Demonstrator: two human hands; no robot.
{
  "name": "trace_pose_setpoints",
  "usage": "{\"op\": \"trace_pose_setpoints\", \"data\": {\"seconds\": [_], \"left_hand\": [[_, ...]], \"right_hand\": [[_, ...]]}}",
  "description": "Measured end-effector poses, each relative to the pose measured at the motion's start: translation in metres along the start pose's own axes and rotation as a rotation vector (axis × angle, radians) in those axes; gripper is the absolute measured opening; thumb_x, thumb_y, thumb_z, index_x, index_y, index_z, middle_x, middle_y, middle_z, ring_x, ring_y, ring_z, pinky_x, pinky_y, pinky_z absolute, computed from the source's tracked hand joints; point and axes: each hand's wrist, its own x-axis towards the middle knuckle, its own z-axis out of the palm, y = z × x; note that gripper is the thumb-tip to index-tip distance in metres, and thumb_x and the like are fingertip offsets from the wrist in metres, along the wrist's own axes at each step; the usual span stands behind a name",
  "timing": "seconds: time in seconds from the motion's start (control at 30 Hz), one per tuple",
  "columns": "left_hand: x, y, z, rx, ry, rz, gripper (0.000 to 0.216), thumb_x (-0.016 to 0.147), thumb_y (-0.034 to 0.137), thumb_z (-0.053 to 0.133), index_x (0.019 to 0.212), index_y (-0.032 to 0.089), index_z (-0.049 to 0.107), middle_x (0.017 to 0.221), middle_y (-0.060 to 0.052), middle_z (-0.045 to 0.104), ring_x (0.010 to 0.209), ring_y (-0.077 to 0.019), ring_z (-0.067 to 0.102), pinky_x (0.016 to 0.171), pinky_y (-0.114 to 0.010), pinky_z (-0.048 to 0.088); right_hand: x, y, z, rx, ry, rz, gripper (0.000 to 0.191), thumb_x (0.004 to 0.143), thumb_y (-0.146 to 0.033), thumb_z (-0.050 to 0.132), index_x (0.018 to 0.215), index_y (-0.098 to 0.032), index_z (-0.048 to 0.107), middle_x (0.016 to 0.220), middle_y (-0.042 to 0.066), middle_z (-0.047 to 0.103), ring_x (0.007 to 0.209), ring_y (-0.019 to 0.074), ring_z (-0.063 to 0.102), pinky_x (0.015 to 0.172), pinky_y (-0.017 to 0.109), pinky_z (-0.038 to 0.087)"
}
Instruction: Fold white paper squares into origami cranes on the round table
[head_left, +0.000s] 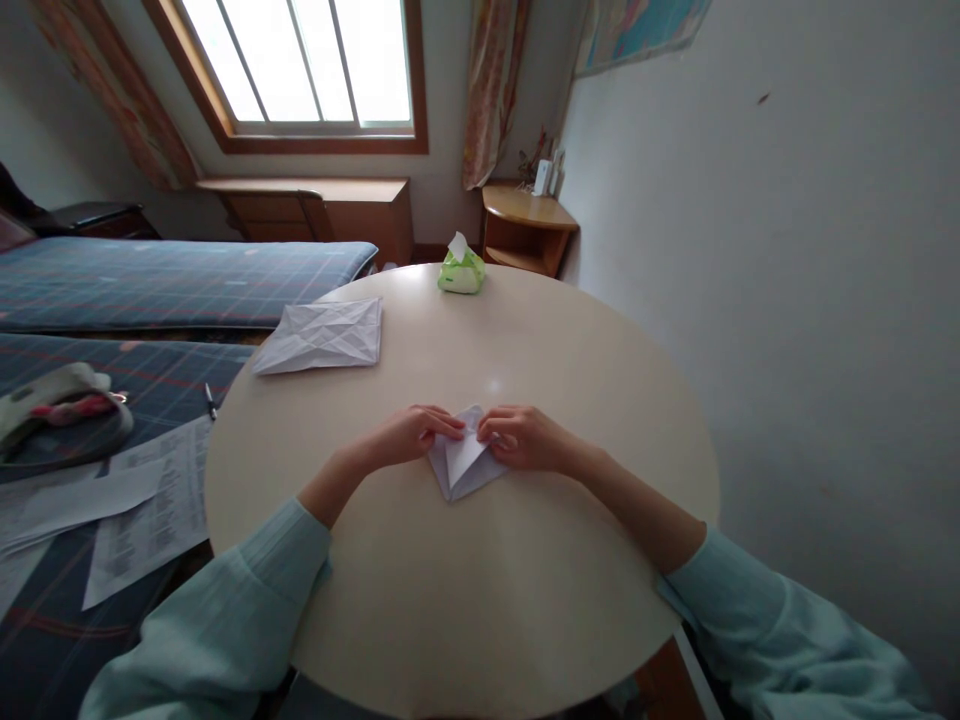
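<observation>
A folded sheet of white paper (463,462) lies on the round cream table (480,590), one pointed corner toward me. Its layers form a raised triangular flap in the middle. From the left, my left hand (424,432) presses its fingertips onto the upper part of the paper. My right hand (521,437) pinches the flap's right edge between thumb and curled fingers. Both hands are closed on the same paper, close together, and they hide parts of its left and right sides.
Creased white paper sheets (322,335) lie at the table's far left. A green tissue pack (461,268) stands at the far edge. To the left, a plaid bed (150,285), printed sheets (154,500) and a pen (211,402); at right, a white wall (810,300).
</observation>
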Motion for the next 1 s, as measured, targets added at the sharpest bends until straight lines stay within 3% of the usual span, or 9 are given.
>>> {"op": "trace_pose_setpoints", "data": {"seconds": [0.1, 0.2, 0.33, 0.43, 0.53, 0.67, 0.87, 1.0], "left_hand": [[0.001, 0.005, 0.0, 0.035, 0.011, -0.034, 0.034, 0.072, 0.006, 0.044, 0.09, 0.023, 0.067, 0.097, -0.002, 0.066, 0.091, -0.0146, 0.058, 0.085, -0.029, 0.044], [0.002, 0.009, 0.003, 0.112, 0.039, -0.037, 0.025, 0.073, 0.021, 0.056, 0.097, 0.022, 0.063, 0.097, -0.005, 0.064, 0.091, -0.0176, 0.057, 0.083, -0.031, 0.043], [0.001, 0.005, 0.007, 0.14, -0.027, 0.011, 0.049, 0.067, 0.037, 0.064, 0.113, 0.026, 0.053, 0.117, -0.006, 0.054, 0.11, -0.0206, 0.046, 0.093, -0.034, 0.036], [-0.002, 0.002, 0.009, 0.169, -0.081, -0.015, 0.064, 0.068, 0.044, 0.062, 0.126, 0.028, 0.039, 0.131, -0.006, 0.042, 0.121, -0.0217, 0.035, 0.1, -0.035, 0.028], [-0.003, 0.003, 0.013, 0.233, -0.113, -0.097, 0.075, 0.07, 0.053, 0.054, 0.133, 0.025, 0.024, 0.14, -0.008, 0.027, 0.128, -0.0232, 0.024, 0.103, -0.039, 0.019], [-0.001, 0.009, 0.018, 0.303, -0.181, -0.19, 0.09, 0.068, 0.064, 0.045, 0.137, 0.019, 0.009, 0.143, -0.011, 0.011, 0.131, -0.0242, 0.01, 0.105, -0.042, 0.009], [-0.002, 0.01, 0.022, 0.35, -0.216, -0.2, 0.102, 0.063, 0.072, 0.04, 0.137, 0.014, 0.001, 0.143, -0.014, 0.003, 0.132, -0.0253, 0.001, 0.105, -0.042, 0.005], [-0.002, 0.008, 0.024, 0.366, -0.225, -0.215, 0.105, 0.062, 0.074, 0.038, 0.137, 0.012, -0.002, 0.143, -0.014, 0.0, 0.132, -0.0251, -0.001, 0.105, -0.042, 0.003]], "right_hand": [[0.0, 0.002, -0.001, 0.169, 0.03, 0.102, 0.015, 0.08, -0.022, 0.047, 0.073, -0.017, 0.06, 0.087, 0.004, 0.062, 0.072, 0.0109, 0.056, 0.067, 0.022, 0.043], [0.003, 0.002, 0.008, 0.116, 0.1, 0.165, 0.017, 0.077, -0.027, 0.055, 0.065, -0.016, 0.057, 0.079, 0.004, 0.06, 0.072, 0.0126, 0.055, 0.068, 0.024, 0.044], [0.006, 0.001, 0.019, -0.058, 0.087, 0.161, 0.018, 0.071, -0.03, 0.063, 0.082, -0.017, 0.058, 0.091, 0.008, 0.058, 0.086, 0.0178, 0.052, 0.076, 0.031, 0.044], [0.006, 0.001, 0.021, -0.143, 0.077, 0.145, 0.031, 0.075, -0.033, 0.058, 0.101, -0.017, 0.054, 0.105, 0.01, 0.056, 0.097, 0.021, 0.049, 0.084, 0.037, 0.041], [0.006, 0.004, 0.022, -0.186, 0.083, 0.164, 0.031, 0.081, -0.029, 0.049, 0.11, -0.019, 0.05, 0.117, 0.01, 0.052, 0.108, 0.0216, 0.045, 0.09, 0.039, 0.038], [0.006, 0.003, 0.025, -0.18, 0.081, 0.206, 0.033, 0.083, -0.024, 0.043, 0.116, -0.018, 0.047, 0.123, 0.009, 0.049, 0.115, 0.0197, 0.042, 0.097, 0.038, 0.033], [0.003, -0.007, 0.029, -0.154, -0.014, 0.269, 0.067, 0.075, -0.049, 0.049, 0.13, -0.013, 0.032, 0.138, 0.014, 0.029, 0.128, 0.0231, 0.026, 0.103, 0.043, 0.023], [0.003, -0.009, 0.03, -0.163, -0.098, 0.295, 0.078, 0.075, -0.054, 0.045, 0.135, -0.009, 0.021, 0.141, 0.015, 0.019, 0.131, 0.0241, 0.015, 0.105, 0.043, 0.018]]}}
